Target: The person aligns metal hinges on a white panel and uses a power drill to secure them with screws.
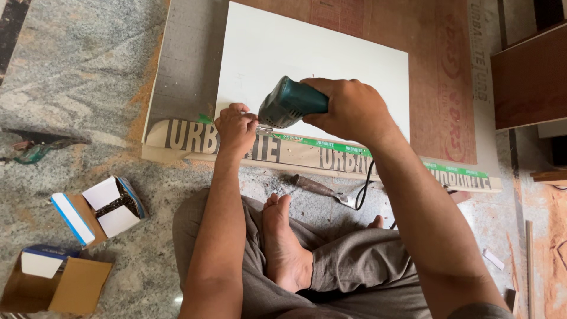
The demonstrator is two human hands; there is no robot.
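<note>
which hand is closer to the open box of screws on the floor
Left. The left hand pinches at the drill's tip on the white board, up and to the right of the open box. The right hand grips the teal drill, farther right.

Both hands — right (pixel 348 109), left (pixel 235 127) — work a teal drill (pixel 290 103) on white board (pixel 313 59).

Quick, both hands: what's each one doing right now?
Left hand: fingers pinched shut at the drill's tip, on the white board; whatever they pinch is too small to tell.
Right hand: closed around the teal power drill.
</note>
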